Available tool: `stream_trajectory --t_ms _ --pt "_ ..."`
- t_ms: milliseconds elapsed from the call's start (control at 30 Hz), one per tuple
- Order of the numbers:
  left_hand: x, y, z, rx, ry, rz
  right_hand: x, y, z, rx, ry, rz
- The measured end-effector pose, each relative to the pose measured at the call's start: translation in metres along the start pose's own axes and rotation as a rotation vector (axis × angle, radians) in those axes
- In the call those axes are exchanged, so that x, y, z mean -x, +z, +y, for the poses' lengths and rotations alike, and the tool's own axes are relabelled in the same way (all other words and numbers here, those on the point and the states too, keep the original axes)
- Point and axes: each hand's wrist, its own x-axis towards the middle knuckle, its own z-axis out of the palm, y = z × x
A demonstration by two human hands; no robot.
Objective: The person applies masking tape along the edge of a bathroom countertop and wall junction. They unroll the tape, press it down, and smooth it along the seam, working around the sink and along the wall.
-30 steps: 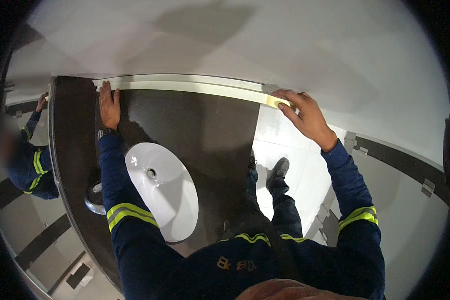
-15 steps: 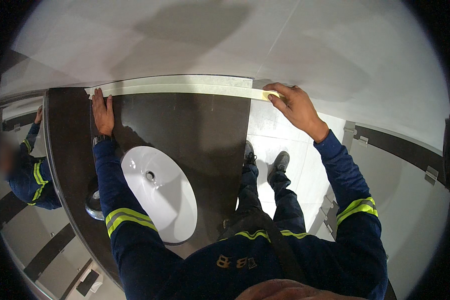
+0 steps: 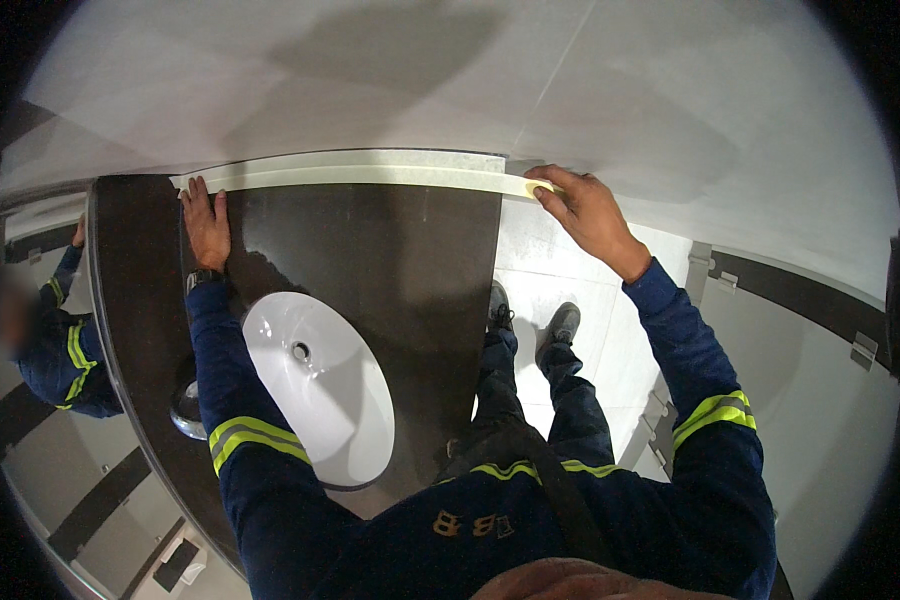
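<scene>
My left hand [image 3: 206, 232] lies flat near the far left corner of the dark countertop [image 3: 370, 240], its fingertips pressing the end of a strip of cream masking tape [image 3: 360, 178]. From there the strip runs taut to the right along the counter's edge by the wall, past the counter's end. My right hand [image 3: 602, 228] pinches the roll of masking tape [image 3: 540, 188] between thumb and fingers, out over the floor. Another pale strip [image 3: 420, 159] sits just behind, along the foot of the wall. How firmly the taut strip touches the counter, I cannot tell.
A white oval basin [image 3: 320, 390] stands on the counter, with a chrome faucet [image 3: 187, 410] left of it, beside my forearm. A mirror [image 3: 70, 440] borders the left side. Grey partitions [image 3: 800, 350] stand at right; my shoes [image 3: 560, 325] are on pale floor tiles.
My right hand has shifted very slightly left and toward the wall with the roll, and the taut strip sits marginally closer to the wall. My left hand stays at the strip's end.
</scene>
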Motion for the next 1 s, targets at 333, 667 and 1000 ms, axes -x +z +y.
stream_trajectory --t_ms 333,667,1000 --pt "0.104 -0.039 0.338 0.378 0.350 -0.149 0.001 0.018 0.018 -0.311 0.069 -0.025" --pt "0.123 -0.027 0.439 0.399 0.269 -0.160 0.002 -0.004 0.050 -0.447 0.013 -0.184" --pt "0.136 -0.026 0.443 0.202 0.271 0.075 0.010 0.037 0.145 -0.603 -0.317 -0.128"
